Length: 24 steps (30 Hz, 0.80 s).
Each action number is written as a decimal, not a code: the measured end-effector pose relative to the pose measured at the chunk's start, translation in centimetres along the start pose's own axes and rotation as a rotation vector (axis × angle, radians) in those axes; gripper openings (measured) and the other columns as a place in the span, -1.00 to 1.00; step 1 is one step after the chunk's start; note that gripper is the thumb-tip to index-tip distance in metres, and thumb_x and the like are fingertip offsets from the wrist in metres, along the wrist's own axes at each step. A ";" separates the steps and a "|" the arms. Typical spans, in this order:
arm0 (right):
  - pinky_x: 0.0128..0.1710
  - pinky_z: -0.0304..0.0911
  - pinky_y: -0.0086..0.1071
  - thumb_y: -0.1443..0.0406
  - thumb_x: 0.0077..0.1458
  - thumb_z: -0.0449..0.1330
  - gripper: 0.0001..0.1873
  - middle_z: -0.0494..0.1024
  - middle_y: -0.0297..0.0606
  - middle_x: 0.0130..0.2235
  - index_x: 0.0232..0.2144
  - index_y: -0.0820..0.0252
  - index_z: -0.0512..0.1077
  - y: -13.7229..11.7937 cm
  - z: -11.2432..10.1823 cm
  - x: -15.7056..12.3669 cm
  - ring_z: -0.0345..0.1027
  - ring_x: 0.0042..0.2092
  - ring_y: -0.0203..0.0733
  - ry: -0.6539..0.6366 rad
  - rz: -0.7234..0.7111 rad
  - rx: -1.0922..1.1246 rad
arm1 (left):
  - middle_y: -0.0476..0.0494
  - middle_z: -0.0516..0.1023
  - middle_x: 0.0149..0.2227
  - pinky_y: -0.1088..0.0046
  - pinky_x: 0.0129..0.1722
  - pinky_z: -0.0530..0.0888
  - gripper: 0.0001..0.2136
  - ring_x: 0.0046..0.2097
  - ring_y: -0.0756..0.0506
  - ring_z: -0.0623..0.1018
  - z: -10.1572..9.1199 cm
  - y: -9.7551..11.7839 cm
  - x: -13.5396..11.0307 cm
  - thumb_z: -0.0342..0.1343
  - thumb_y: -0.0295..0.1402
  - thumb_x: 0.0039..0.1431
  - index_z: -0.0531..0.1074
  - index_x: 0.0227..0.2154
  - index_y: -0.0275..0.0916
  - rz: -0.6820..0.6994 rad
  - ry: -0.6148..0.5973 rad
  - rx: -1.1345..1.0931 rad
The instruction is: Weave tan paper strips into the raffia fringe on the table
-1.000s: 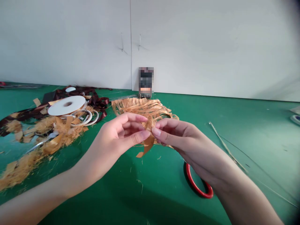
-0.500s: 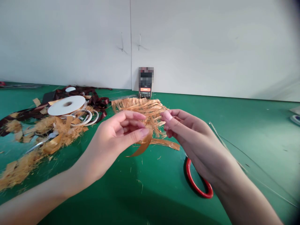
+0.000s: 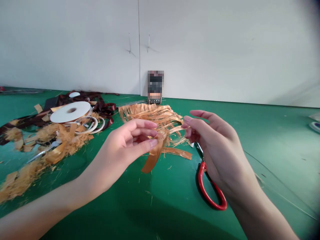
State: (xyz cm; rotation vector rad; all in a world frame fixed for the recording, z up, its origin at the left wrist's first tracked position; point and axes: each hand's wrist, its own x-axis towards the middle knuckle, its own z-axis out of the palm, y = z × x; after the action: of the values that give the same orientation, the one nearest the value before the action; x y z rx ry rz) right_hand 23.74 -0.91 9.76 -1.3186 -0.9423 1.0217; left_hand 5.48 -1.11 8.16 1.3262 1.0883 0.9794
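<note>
Tan ribbon [image 3: 152,159], seemingly part-frayed, pinched in the left hand [image 3: 122,143].
Its hanging tail looks whole, so fraying probably remains; finished-looking frayed strips [image 3: 143,110] lie behind on the green table [image 3: 112,206]. Just apart, the right hand [image 3: 217,143] hovers, index straight, other fingers curled; whether it grips a thread cannot be told.

Left hand [image 3: 126,143] pinches tan ribbon [image 3: 153,158] — scissors [image 3: 200,180] nearby.

The right hand [image 3: 220,146] partly hides the red-handled scissors [image 3: 200,180] from view.
</note>
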 end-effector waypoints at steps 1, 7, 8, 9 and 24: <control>-0.45 0.23 -0.44 0.24 -0.02 0.32 -0.75 0.49 -0.38 -0.50 -0.28 0.19 0.39 -0.1 0.0 -0.1 0.30 -0.46 -0.36 -0.068 0.010 -0.011 | 0.07 0.59 -0.17 0.69 -0.16 0.49 -0.78 -0.07 0.02 0.55 0.0 0.0 0.0 0.26 -0.28 0.10 0.48 -0.17 -0.04 0.001 0.002 0.003; -0.29 0.39 -0.39 0.27 -0.20 0.44 -0.42 0.63 -0.26 -0.36 -0.10 0.24 0.35 -0.5 0.3 -0.6 0.52 -0.27 -0.20 -0.339 0.168 -0.077 | 0.12 0.59 -0.23 0.73 -0.21 0.48 -0.80 -0.14 0.07 0.56 -0.1 -0.1 0.1 0.26 -0.28 0.10 0.48 -0.20 -0.02 0.000 -0.013 0.008; -0.29 0.41 -0.40 0.29 -0.22 0.46 -0.38 0.63 -0.26 -0.34 -0.08 0.24 0.34 -0.4 0.4 -0.6 0.53 -0.26 -0.20 -0.355 0.176 -0.056 | 0.12 0.59 -0.24 0.74 -0.22 0.47 -0.81 -0.16 0.08 0.56 0.0 -0.1 0.1 0.26 -0.29 0.10 0.48 -0.20 -0.02 0.001 -0.017 0.010; -0.30 0.42 -0.41 0.29 -0.22 0.46 -0.38 0.63 -0.26 -0.34 -0.08 0.24 0.34 -0.4 0.4 -0.6 0.53 -0.28 -0.21 -0.369 0.174 -0.034 | 0.13 0.59 -0.25 0.75 -0.22 0.47 -0.83 -0.17 0.08 0.56 0.0 -0.1 0.1 0.26 -0.29 0.10 0.49 -0.21 -0.02 0.002 -0.019 0.013; -0.22 0.40 -0.46 0.31 -0.06 0.38 -0.51 0.55 -0.26 -0.28 -0.09 0.26 0.30 0.1 0.2 -0.5 0.48 -0.23 -0.28 -0.480 0.236 0.036 | 0.07 0.55 -0.26 0.62 -0.19 0.47 -0.81 -0.13 0.02 0.52 0.2 -0.3 0.0 0.31 -0.29 0.04 0.50 -0.26 -0.08 -0.079 0.023 -0.131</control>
State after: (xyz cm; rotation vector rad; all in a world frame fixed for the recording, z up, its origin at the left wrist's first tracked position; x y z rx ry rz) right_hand 23.44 -1.30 9.69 -1.1937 -1.1317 1.5763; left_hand 5.65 -1.14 7.90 1.1603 1.0673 0.9922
